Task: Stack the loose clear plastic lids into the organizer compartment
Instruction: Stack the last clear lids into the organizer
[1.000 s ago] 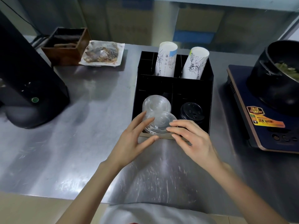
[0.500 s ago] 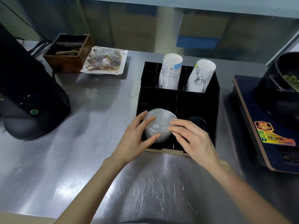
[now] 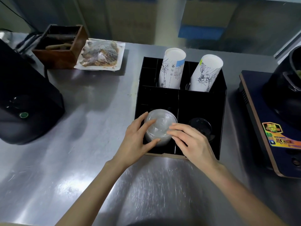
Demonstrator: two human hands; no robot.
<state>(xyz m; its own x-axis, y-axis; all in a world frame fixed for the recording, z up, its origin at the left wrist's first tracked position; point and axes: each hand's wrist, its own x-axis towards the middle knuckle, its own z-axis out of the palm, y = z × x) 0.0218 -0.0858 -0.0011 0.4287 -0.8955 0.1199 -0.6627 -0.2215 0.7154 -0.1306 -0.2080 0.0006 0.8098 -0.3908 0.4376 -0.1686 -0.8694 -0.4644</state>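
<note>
A stack of clear plastic lids (image 3: pixel 160 123) sits in the front left compartment of the black organizer (image 3: pixel 221 115). My left hand (image 3: pixel 136 141) cups the stack's left side, thumb low on its front and fingers on its top. My right hand (image 3: pixel 192 142) touches the stack's right rim with its fingertips. Black lids (image 3: pixel 201 126) lie in the front right compartment, partly hidden by my right hand.
Two stacks of printed paper cups (image 3: pixel 172 69) stand in the organizer's back compartments. A black machine (image 3: pixel 24 101) stands at the left, a brown wooden box (image 3: pixel 60 46) and a wrapped food tray (image 3: pixel 100 55) behind. An induction cooker (image 3: pixel 276 131) with a black pot (image 3: pixel 286 88) is at the right.
Both hands carried the loose clear lids from the organizer's front edge onto the stack in the front left compartment. The lids now sit together as one stack.
</note>
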